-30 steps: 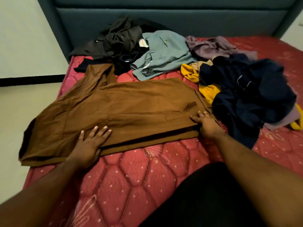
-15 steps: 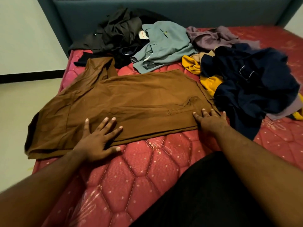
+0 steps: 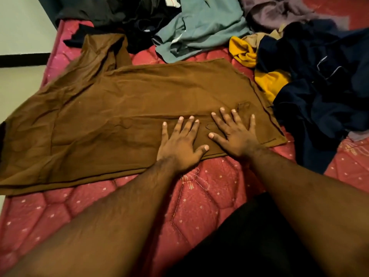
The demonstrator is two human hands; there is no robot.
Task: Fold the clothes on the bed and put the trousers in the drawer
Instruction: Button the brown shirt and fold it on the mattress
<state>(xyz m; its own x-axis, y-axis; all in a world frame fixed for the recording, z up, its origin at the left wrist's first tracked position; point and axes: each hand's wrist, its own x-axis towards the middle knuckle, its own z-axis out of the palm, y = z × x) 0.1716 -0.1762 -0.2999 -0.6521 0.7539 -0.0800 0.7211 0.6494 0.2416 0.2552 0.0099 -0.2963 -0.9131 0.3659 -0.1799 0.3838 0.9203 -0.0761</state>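
Brown trousers (image 3: 119, 116) lie flat across the red quilted mattress (image 3: 199, 196), waist end to the right, legs running left past the bed's edge. My left hand (image 3: 179, 144) presses flat on the near part of the trousers, fingers spread. Just to its right, my right hand (image 3: 233, 134) also presses flat on the cloth beside the back pocket, close to the waistband. Neither hand grips anything.
Unfolded clothes are heaped behind and to the right: a black garment (image 3: 119, 15), a grey-blue shirt (image 3: 201, 27), a mauve garment (image 3: 275, 15), a yellow one (image 3: 259, 76) and a dark navy one (image 3: 323, 80). Pale floor (image 3: 18, 84) lies to the left.
My left hand has slid right along the trousers and now lies beside my right hand. My right hand moved further onto the cloth. The camera has come closer and lower.
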